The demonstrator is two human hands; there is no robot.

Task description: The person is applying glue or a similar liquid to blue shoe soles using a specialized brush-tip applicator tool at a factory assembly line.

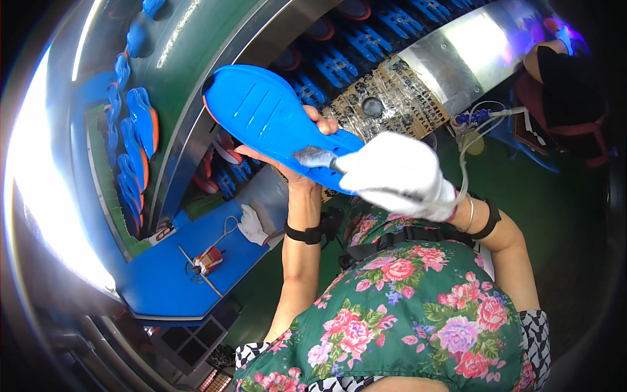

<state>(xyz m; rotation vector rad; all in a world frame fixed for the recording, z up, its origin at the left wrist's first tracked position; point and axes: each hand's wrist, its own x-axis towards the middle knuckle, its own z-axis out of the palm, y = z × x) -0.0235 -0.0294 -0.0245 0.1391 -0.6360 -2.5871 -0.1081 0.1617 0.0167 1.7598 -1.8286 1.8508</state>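
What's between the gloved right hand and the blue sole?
In the head view, a grey-tipped tool projects from the right hand over the blue sole; whether it touches is unclear.

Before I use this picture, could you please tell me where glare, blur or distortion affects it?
In the head view, white glare burns out the left side, and the metal panel has a bright hotspot; there too, the gloved right hand is washed pale, the sole reads clearly, and edges bend toward the dark rim.
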